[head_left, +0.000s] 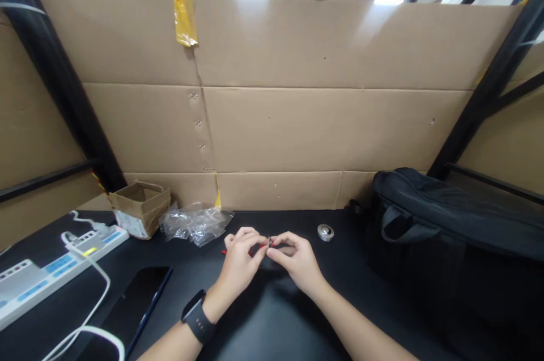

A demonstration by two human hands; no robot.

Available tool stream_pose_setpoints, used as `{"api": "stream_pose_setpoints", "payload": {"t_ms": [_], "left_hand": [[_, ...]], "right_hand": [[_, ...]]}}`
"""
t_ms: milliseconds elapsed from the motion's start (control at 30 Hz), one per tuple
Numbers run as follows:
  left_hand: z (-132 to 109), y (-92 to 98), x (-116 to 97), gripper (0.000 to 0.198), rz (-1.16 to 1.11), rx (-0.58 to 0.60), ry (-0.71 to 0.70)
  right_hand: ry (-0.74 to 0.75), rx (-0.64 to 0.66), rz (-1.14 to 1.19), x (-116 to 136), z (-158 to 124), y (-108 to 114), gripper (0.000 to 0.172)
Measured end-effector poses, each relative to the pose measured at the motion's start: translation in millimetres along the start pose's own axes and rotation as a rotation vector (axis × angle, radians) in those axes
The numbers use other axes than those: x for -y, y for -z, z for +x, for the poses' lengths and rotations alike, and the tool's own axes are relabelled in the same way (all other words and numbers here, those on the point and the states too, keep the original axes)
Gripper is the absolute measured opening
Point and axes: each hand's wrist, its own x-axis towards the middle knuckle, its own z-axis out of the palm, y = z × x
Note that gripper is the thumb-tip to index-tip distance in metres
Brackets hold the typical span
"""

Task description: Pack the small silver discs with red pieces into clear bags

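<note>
My left hand [238,256] and my right hand [295,256] meet over the black table [272,321], fingertips pinched together. Between them sits a tiny metal piece [269,241], too small to name. A bit of red [224,251] shows beside and under my left fingers; I cannot tell what it is. A black watch [198,318] is on my left wrist. Both hands are closed in a pinch on the small piece.
A small round metal disc [325,232] lies right of my hands. Crumpled clear plastic bag [194,224] and a small open cardboard box [140,208] sit at the back left. White power strips [51,270] with cables lie far left. A black bag [446,219] fills the right. Cardboard wall [276,123] behind.
</note>
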Motion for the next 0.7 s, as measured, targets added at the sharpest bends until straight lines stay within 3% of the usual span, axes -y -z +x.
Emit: {"api": "stream_pose_setpoints", "payload": {"t_ms": [200, 533, 700], "left_hand": [[1, 0.2, -3, 0.013, -0.065, 0.024, 0.055], [3, 10.4, -3, 0.017, -0.131, 0.136, 0.042], [2, 10.0, -3, 0.020, -0.081, 0.156, 0.052]], "right_hand": [[0.123, 0.102, -0.242, 9, 0, 14, 0.024], [0.559, 0.162, -0.624, 5, 3, 27, 0.019], [0.601, 0.185, -0.738, 7, 2, 29, 0.021]]}}
